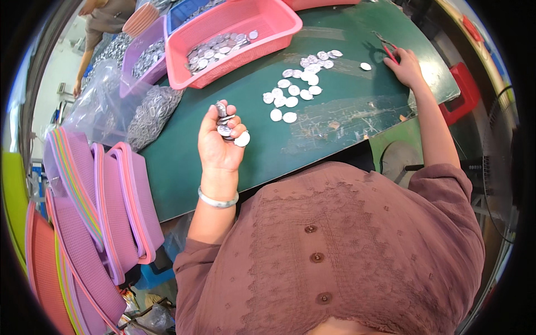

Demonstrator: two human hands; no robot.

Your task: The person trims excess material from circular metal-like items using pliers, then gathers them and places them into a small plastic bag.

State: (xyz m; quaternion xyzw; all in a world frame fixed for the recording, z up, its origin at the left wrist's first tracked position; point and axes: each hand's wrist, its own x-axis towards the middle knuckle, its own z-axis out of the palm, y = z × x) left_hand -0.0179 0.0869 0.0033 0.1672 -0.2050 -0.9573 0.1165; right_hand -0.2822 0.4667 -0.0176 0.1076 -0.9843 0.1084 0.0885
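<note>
Clearly, left fingers [235,121] snug around silver discs [224,130] with illegible markings, right fingers [411,55] around red-handled pliers [387,52].

Worktop [184,170]: green, scuffed, torn tape near its front edge. At its far left, from where I stand behind the wearer: purple basket [149,78] of small metal pieces, shape unclear; blue basket [181,12] beyond. Clear bag [103,95] slumped at the left edge, metal links [153,118] inside. Nearer, tilted purple baskets [125,204], stacked. Right: red bin [463,92] beside the worktop. Upper left: another person [106,19], grey-brown top, one arm lowered.
</note>
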